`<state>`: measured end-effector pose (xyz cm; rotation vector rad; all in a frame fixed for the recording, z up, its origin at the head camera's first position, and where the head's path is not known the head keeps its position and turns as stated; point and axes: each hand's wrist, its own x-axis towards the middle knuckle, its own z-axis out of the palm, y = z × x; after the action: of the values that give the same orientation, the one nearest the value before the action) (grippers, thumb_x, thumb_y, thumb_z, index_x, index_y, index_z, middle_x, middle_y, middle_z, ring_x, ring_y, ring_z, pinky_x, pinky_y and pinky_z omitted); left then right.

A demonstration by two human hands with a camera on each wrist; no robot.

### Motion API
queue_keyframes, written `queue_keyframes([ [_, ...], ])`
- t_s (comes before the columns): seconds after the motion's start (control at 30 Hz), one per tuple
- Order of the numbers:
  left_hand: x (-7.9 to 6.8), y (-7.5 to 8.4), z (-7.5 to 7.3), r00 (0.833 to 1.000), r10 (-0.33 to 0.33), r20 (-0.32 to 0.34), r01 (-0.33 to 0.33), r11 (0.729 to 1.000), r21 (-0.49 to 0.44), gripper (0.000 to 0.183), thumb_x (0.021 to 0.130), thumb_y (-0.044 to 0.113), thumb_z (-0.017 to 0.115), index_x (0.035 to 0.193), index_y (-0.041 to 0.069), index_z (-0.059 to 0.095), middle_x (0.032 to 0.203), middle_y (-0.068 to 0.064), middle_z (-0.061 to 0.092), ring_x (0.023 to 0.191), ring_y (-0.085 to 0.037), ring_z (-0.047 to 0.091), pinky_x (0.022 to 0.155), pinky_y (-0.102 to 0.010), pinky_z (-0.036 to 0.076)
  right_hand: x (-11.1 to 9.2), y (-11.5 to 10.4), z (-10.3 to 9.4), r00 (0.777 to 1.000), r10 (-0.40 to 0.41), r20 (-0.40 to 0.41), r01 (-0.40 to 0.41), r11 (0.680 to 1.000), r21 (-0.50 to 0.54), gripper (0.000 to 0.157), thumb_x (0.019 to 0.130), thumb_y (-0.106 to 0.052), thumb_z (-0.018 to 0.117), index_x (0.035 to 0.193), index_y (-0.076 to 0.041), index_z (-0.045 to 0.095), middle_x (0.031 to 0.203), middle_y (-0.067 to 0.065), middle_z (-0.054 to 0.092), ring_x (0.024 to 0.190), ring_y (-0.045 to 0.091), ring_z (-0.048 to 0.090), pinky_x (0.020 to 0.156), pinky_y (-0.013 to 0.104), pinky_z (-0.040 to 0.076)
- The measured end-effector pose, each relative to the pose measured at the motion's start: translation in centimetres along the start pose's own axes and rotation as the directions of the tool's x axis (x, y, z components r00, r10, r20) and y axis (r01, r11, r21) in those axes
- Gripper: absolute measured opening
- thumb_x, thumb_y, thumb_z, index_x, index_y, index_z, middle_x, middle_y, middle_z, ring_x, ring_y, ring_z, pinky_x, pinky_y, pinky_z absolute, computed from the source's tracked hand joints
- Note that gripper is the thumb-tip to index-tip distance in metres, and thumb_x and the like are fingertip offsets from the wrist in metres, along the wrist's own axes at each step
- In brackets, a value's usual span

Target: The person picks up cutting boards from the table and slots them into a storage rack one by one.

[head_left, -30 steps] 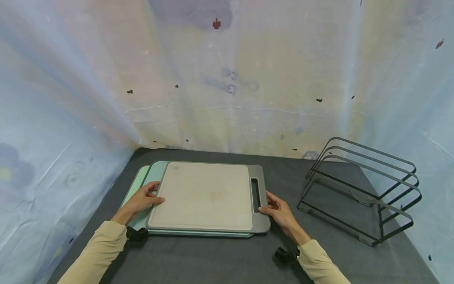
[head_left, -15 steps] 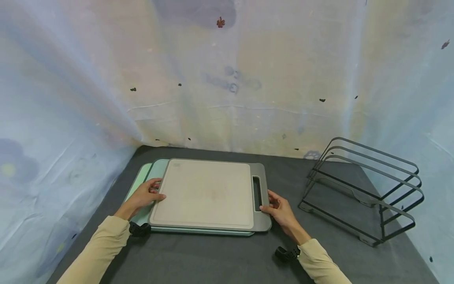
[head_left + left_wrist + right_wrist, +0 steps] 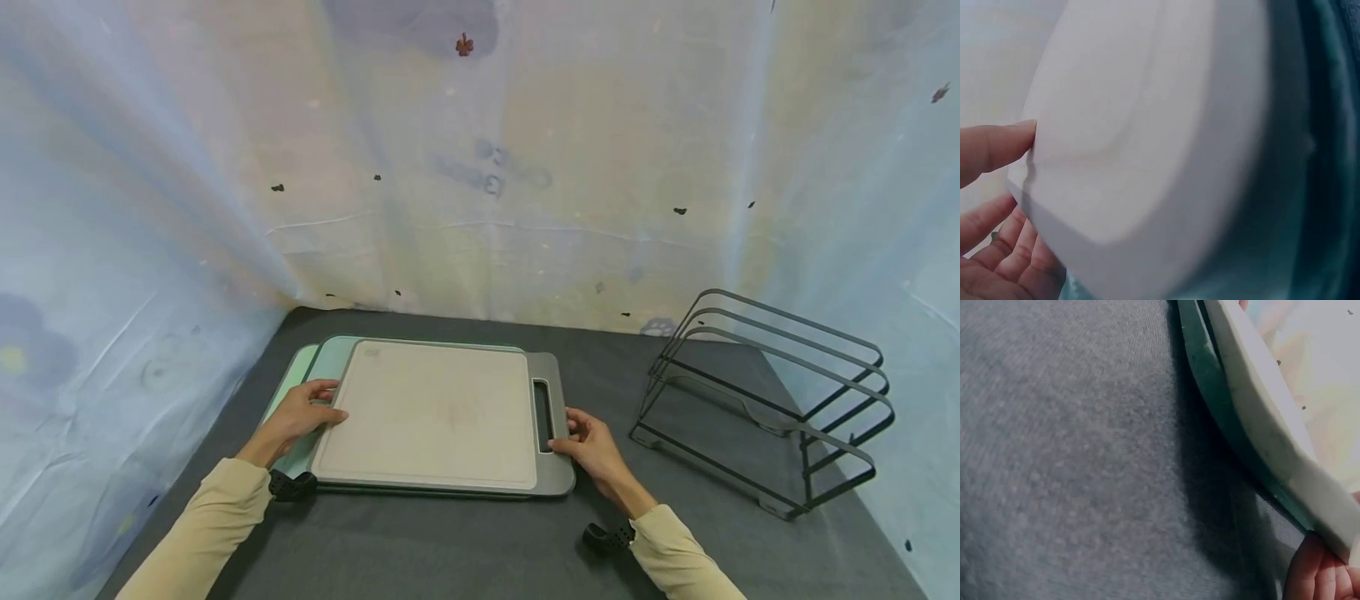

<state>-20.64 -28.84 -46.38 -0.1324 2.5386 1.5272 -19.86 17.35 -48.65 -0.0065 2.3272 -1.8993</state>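
A cutting board (image 3: 435, 412) with a beige face, grey border and slotted handle tops a stack in the head view. Beneath it a teal cutting board (image 3: 330, 362) and a light green one (image 3: 294, 375) stick out on the left. My left hand (image 3: 298, 417) pinches the top board's left edge, thumb over the face; the left wrist view shows its other fingers (image 3: 1019, 256) behind the edge. At the handle end, my right hand (image 3: 591, 447) grips the right edge, thumb on the border beside the slot. In the right wrist view, fingertips (image 3: 1322, 569) curl under the rim.
A black wire rack (image 3: 761, 408) with several upright loops stands at the right of the dark grey tabletop (image 3: 450, 550). A pale patterned curtain (image 3: 480, 250) hangs behind the table and along both sides.
The beige-faced cutting board has shifted slightly toward me with both hands on it. A strip of the teal board now shows along its far edge, and less shows at the near edge.
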Motion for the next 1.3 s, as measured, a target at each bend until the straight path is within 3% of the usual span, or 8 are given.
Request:
queue_keyframes([
  [0.17, -0.2, 0.5, 0.1, 1.000, 0.007, 0.014, -0.007, 0.999, -0.032, 0.073, 0.083, 0.008, 0.076, 0.143, -0.009, 0.037, 0.134, -0.033, 0.038, 0.113, -0.043, 0.050, 0.083, -0.044, 0.050, 0.2, 0.0, -0.2, 1.000, -0.005, -0.024, 0.005, 1.000, 0.020, 0.059, 0.078, 0.009, 0.072, 0.133, 0.011, 0.049, 0.104, 0.018, 0.058, 0.078, 0.016, 0.058, 0.064, 0.025, 0.050],
  [0.4, 0.0, 1.0, 0.4, 0.999, 0.005, 0.038, -0.004, 1.000, -0.022, 0.077, 0.085, 0.006, 0.073, 0.144, -0.015, 0.028, 0.138, -0.037, 0.034, 0.120, -0.047, 0.044, 0.085, -0.046, 0.049, 0.1, -0.6, -0.4, 0.999, 0.008, -0.048, -0.006, 0.999, 0.037, 0.060, 0.080, 0.007, 0.072, 0.135, 0.010, 0.047, 0.106, 0.017, 0.058, 0.081, 0.015, 0.058, 0.066, 0.025, 0.050],
  [0.6, 0.2, 1.3, 0.7, 0.999, 0.003, 0.042, 0.000, 0.998, -0.065, 0.075, 0.085, 0.002, 0.072, 0.143, -0.015, 0.028, 0.131, -0.034, 0.038, 0.105, -0.038, 0.053, 0.076, -0.039, 0.051, 0.2, -0.5, -0.5, 0.995, 0.023, -0.097, -0.019, 0.999, 0.036, 0.057, 0.081, 0.006, 0.071, 0.133, 0.012, 0.047, 0.100, 0.015, 0.058, 0.078, 0.013, 0.057, 0.064, 0.024, 0.049],
  [0.87, 0.2, 2.4, 0.8, 0.999, 0.034, 0.011, -0.033, 0.995, -0.097, 0.070, 0.086, 0.003, 0.070, 0.142, -0.014, 0.031, 0.125, -0.029, 0.041, 0.097, -0.028, 0.056, 0.073, -0.035, 0.051, 0.3, -1.1, -0.9, 0.986, 0.039, -0.162, -0.038, 0.999, 0.006, 0.046, 0.086, -0.001, 0.070, 0.126, 0.010, 0.050, 0.090, 0.006, 0.049, 0.077, 0.013, 0.045, 0.060, 0.022, 0.041],
  [1.3, 0.4, 3.7, 1.2, 0.998, 0.055, -0.034, -0.059, 0.991, -0.121, 0.066, 0.091, 0.013, 0.069, 0.144, -0.007, 0.035, 0.129, -0.024, 0.041, 0.091, -0.020, 0.058, 0.071, -0.032, 0.049, -0.2, -2.4, -2.1, 0.978, 0.080, -0.192, -0.087, 0.996, -0.030, 0.043, 0.091, -0.013, 0.069, 0.125, 0.007, 0.051, 0.081, 0.000, 0.055, 0.067, 0.009, 0.048, 0.058, 0.023, 0.042],
])
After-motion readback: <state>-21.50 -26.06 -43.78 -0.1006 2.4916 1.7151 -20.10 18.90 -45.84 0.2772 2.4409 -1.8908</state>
